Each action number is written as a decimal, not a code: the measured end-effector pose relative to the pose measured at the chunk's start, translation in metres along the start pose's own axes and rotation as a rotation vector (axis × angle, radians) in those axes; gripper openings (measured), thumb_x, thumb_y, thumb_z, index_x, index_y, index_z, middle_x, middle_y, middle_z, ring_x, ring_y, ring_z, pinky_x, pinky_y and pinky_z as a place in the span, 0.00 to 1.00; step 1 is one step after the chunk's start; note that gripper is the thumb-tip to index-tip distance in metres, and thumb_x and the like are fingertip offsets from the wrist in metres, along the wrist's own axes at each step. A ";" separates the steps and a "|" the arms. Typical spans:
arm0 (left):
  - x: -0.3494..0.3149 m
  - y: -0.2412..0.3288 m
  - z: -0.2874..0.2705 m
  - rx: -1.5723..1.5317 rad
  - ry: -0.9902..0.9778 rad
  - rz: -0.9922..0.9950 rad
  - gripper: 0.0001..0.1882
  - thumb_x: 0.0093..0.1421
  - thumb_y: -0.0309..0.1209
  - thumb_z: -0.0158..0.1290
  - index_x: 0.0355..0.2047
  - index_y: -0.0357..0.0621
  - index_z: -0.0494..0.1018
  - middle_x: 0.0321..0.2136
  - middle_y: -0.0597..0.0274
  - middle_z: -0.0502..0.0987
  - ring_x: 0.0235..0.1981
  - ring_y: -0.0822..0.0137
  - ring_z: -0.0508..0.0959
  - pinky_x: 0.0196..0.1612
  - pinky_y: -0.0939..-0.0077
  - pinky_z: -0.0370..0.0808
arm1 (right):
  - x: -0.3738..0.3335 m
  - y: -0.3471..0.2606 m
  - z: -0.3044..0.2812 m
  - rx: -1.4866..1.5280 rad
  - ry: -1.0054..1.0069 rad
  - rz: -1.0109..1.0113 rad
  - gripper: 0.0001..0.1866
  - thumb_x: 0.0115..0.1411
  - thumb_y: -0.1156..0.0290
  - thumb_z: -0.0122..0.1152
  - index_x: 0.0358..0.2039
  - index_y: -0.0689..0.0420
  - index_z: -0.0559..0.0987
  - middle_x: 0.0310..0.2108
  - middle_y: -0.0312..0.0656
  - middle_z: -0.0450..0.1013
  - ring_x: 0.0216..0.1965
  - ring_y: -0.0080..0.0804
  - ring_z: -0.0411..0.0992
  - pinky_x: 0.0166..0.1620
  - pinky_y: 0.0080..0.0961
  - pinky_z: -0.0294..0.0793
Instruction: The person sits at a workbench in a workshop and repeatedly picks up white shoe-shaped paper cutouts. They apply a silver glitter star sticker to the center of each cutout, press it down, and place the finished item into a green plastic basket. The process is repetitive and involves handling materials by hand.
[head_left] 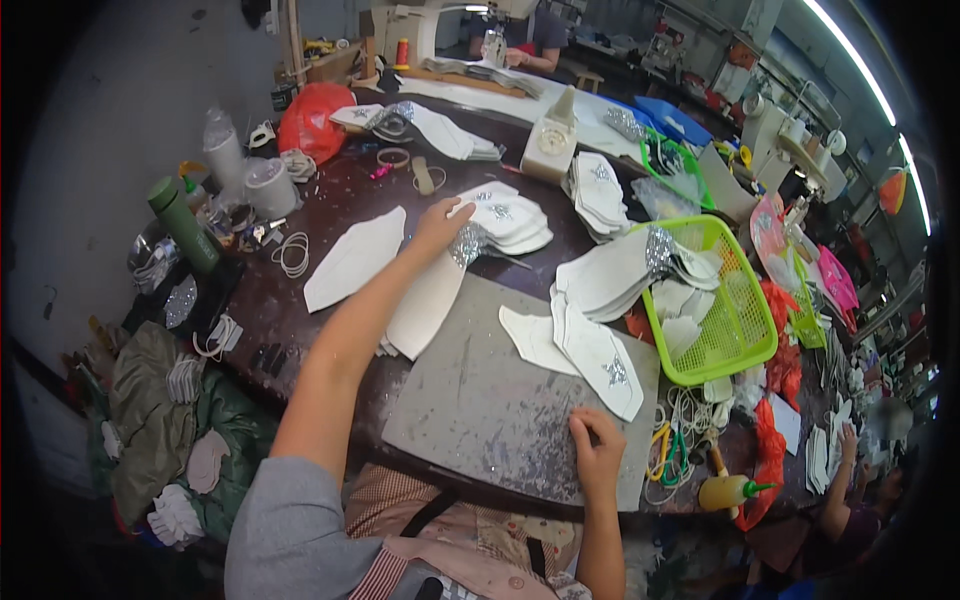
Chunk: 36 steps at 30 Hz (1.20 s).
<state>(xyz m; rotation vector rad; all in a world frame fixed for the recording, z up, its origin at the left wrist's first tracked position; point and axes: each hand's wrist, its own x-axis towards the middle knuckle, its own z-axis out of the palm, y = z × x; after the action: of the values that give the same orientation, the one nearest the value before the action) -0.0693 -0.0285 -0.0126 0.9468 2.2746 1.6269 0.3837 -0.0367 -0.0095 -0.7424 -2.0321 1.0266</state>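
Item: star stack (515, 222), upper centre of the frame, on a dark tabletop (270, 340). White, smooth, flat cut pieces, overlapped like fanned cards, edges rounded; silver glitter stars on the upper faces. Long axis roughly left to right, tipped slightly down toward the right; the layered ends face right.

Item: glitter patch (467, 245), silver, at the lower left of the star stack.

Item: long white panels (428, 310), centre of the frame, plain-faced, partly behind the left forearm. Long axis from the patch down to lower left.

Item: left hand (440, 222), upper centre, reaching across to the left end of the star stack. Fingertips at the pieces; whether they pinch or merely rest there cannot be told at this angle.

Item: right hand (597, 445), lower right of centre, above a scuffed grey board (490, 420). Fingers loosely curled, thumb apart, nothing seen in the grasp.

Item: starred pieces (598, 362), nearest the right hand, on the board's right part. White, narrow, one star toward the lower end; long axis upper left to lower right.

Item: loose white panel (355, 260), left of the forearm, narrowing toward upper right.

Item: green basket (765, 345), right of centre, mesh-sided, white pieces inside.
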 end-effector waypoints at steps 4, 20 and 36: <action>-0.022 0.010 -0.019 0.014 0.337 0.293 0.18 0.57 0.40 0.57 0.41 0.37 0.75 0.43 0.48 0.76 0.47 0.52 0.75 0.51 0.63 0.68 | -0.002 -0.002 -0.009 -0.018 0.035 0.035 0.05 0.54 0.77 0.62 0.30 0.66 0.79 0.34 0.45 0.78 0.37 0.36 0.75 0.43 0.26 0.72; -0.115 -0.075 -0.132 0.354 -0.016 0.233 0.20 0.52 0.26 0.59 0.45 0.36 0.70 0.44 0.51 0.75 0.50 0.56 0.74 0.55 0.68 0.66 | -0.015 -0.007 -0.017 0.124 0.085 0.120 0.04 0.56 0.78 0.61 0.31 0.65 0.80 0.33 0.43 0.78 0.35 0.30 0.75 0.40 0.23 0.72; -0.166 0.092 -0.142 -0.166 0.273 0.298 0.08 0.66 0.29 0.48 0.28 0.42 0.69 0.21 0.70 0.66 0.24 0.80 0.64 0.28 0.82 0.63 | 0.083 -0.004 -0.122 -0.426 0.283 -0.138 0.12 0.53 0.77 0.62 0.39 0.63 0.78 0.38 0.48 0.76 0.41 0.46 0.73 0.46 0.35 0.70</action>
<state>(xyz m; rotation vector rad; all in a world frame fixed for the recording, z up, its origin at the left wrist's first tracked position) 0.0254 -0.2200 0.0906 1.1253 2.1954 2.1526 0.4343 0.0746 0.0733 -0.8925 -2.0354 0.3834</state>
